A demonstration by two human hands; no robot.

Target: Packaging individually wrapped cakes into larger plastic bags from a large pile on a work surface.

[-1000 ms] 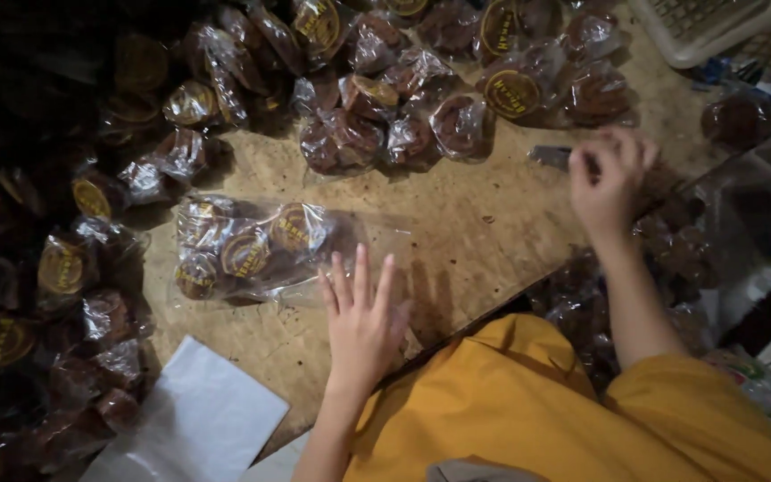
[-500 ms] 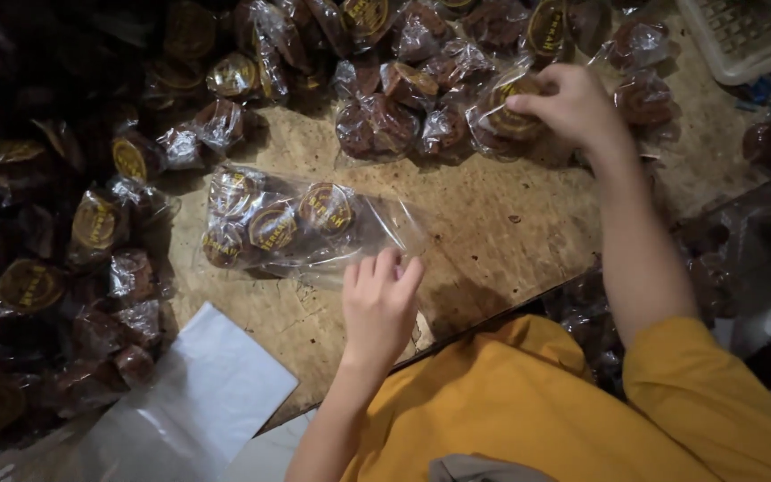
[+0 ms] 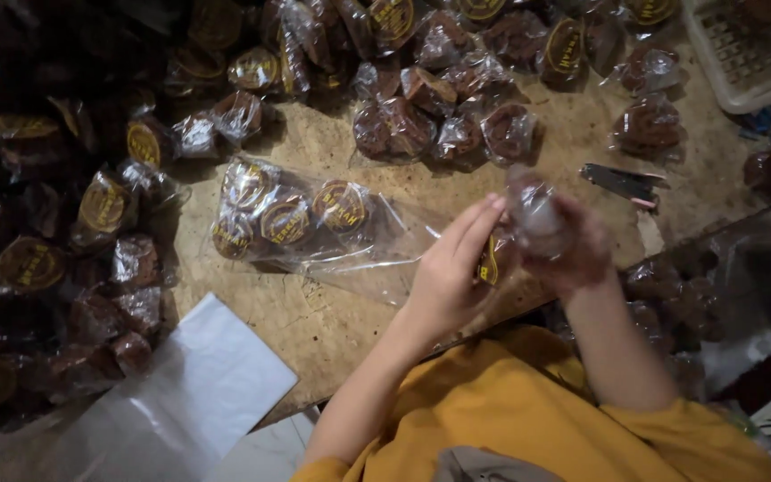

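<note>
While heaps of wrapped dark cakes point(image 3: 55, 268) are piled at the left edge of the wooden table point(image 3: 314, 321), a clear bag point(image 3: 314, 223) already loaded with several cakes is laid flat with its mouth turned toward the person. Just right of it, the left hand point(image 3: 448, 277) is pressed with straight fingers against a small wrapped cake point(image 3: 537, 214), seemingly to steady it. That cake is gripped from the right by the closed right hand point(image 3: 577, 250), above the table's near edge.

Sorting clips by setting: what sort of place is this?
Likely a small food-packing workspace: heaps of wrapped dark cakes ring a worn wooden board, and a clear bag lies part-filled with them.
</note>
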